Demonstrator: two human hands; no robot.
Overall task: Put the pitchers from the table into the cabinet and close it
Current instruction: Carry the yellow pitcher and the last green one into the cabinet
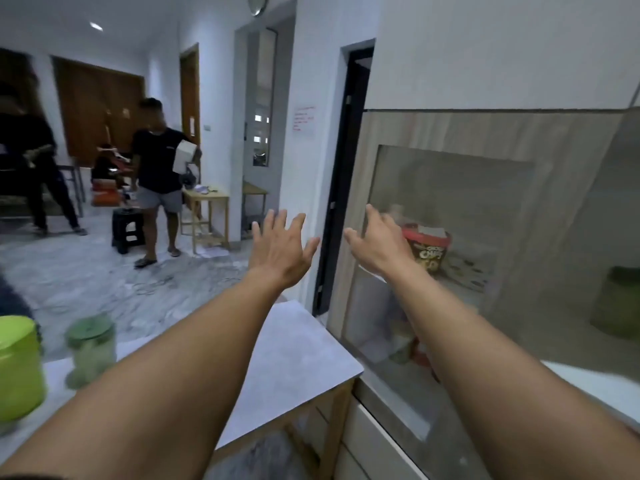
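Two green pitchers stand on the white table (pixel 294 344) at the lower left: a bright lime one (pixel 19 365) at the frame edge and a clear one with a dark green lid (pixel 90 351) beside it. My left hand (pixel 280 245) is raised in the air with fingers spread, holding nothing. My right hand (pixel 379 242) is open too, its fingers at the left edge of the cabinet's glass door (pixel 460 188). Behind the glass stands a red-rimmed snack tub (pixel 431 249). A green pitcher (pixel 614 303) shows dimly at the right, inside the cabinet.
A dark doorway (pixel 343 174) opens just left of the cabinet. Two people stand in the room beyond, one carrying a box (pixel 183 155). A black stool (pixel 127 230) and a small wooden table (pixel 207 209) stand on the marble floor.
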